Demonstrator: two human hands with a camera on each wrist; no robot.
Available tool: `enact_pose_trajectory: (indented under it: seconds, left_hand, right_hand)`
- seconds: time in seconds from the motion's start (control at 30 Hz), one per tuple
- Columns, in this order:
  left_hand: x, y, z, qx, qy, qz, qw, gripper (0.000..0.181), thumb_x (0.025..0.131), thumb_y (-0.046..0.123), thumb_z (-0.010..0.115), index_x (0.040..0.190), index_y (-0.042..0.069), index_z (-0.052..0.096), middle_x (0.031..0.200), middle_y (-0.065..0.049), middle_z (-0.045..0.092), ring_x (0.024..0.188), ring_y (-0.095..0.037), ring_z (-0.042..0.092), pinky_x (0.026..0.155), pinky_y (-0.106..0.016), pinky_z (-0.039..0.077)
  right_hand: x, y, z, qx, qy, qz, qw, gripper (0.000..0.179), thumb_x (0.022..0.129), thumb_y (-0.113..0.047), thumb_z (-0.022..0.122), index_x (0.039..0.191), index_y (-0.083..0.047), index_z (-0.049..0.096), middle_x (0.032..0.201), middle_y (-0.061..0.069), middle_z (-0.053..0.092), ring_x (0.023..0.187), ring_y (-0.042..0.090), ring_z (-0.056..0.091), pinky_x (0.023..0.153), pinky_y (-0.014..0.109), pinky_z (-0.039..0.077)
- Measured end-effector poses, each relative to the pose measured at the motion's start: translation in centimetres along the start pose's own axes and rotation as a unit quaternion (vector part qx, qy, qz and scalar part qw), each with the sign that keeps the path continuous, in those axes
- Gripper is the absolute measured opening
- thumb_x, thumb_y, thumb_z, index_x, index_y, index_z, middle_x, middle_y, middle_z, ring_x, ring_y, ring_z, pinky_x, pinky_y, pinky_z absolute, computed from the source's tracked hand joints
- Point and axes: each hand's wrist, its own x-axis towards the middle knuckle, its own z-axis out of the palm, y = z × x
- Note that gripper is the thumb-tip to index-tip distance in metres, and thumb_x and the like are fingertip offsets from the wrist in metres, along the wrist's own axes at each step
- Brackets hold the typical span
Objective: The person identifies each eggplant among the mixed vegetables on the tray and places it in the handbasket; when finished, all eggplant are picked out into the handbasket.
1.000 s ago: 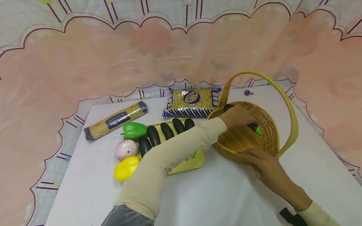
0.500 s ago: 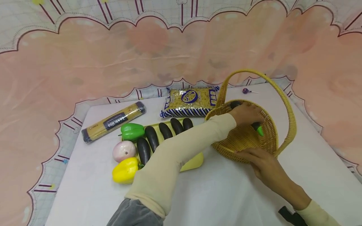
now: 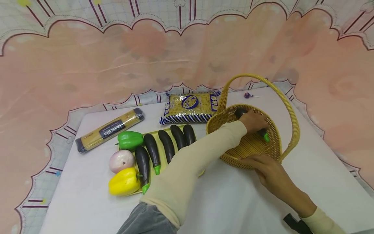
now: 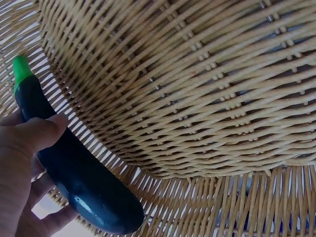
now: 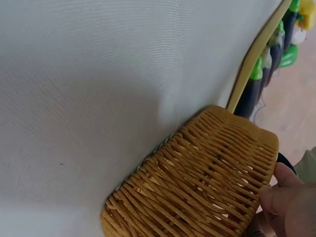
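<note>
head view, left to right: a gold cylindrical packet with dark ends (image 3: 110,130) lies behind a yellow bell pepper (image 3: 124,182), a round pinkish-white onion (image 3: 121,161) and a green bell pepper (image 3: 130,140), beside a yellow tray (image 3: 163,161) bearing dark eggplants (image 3: 152,149). inside a yellow woven basket (image 3: 270,148), the left hand (image 3: 253,122) grasps a glossy dark eggplant with a green stem (image 4: 86,170); the right hand's (image 3: 267,169) thumb and fingers grip the basket's near rim (image 5: 267,158).

In the head view, the left hand (image 3: 255,122) covers the middle of its eggplant (image 3: 240,112); its sleeve (image 3: 187,169) hides part of the tray (image 3: 163,164). Beyond that hand, the lollipop (image 3: 247,95) shows too small for detail. The right wrist view crops the right hand (image 5: 291,202) and the basket (image 5: 192,173).
</note>
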Motion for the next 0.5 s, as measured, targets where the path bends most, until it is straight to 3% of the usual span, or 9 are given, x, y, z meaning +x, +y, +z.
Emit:
enact_pose_trajectory:
  seconds: [0.13, 0.33, 0.5]
  left_hand:
    - [0.0, 0.0, 0.4, 0.008, -0.009, -0.005, 0.9999, 0.047, 0.105, 0.021, 0.043, 0.147, 0.043, 0.039, 0.148, 0.006, 0.042, 0.135, -0.012, 0.044, 0.111, -0.039, 0.037]
    - [-0.4, -0.3, 0.2, 0.033, -0.032, -0.028, 0.9986, 0.06, 0.103, 0.028, 0.049, 0.153, 0.047, 0.022, 0.155, 0.007, 0.033, 0.14, -0.013, 0.038, 0.114, -0.041, 0.034]
    - [-1.0, -0.7, 0.3, 0.012, -0.043, -0.039, 0.9983, 0.065, 0.101, 0.031, 0.053, 0.154, 0.047, 0.018, 0.157, 0.005, 0.029, 0.143, -0.015, 0.033, 0.114, -0.044, 0.033]
  right_hand:
    - [0.0, -0.2, 0.2, 0.003, -0.001, 0.004, 1.0, 0.063, 0.06, 0.023, 0.076, 0.112, -0.014, 0.073, 0.103, -0.001, 0.07, 0.091, 0.019, 0.065, 0.075, 0.037, 0.053]
    - [0.1, -0.3, 0.1, -0.002, 0.002, -0.001, 1.0, 0.066, 0.059, 0.024, 0.076, 0.112, -0.014, 0.073, 0.102, 0.0, 0.069, 0.091, 0.019, 0.066, 0.074, 0.038, 0.055]
    - [0.0, -0.2, -0.1, -0.008, -0.002, 0.001, 1.0, 0.063, 0.061, 0.022, 0.075, 0.112, -0.014, 0.073, 0.103, -0.001, 0.069, 0.092, 0.019, 0.065, 0.077, 0.038, 0.053]
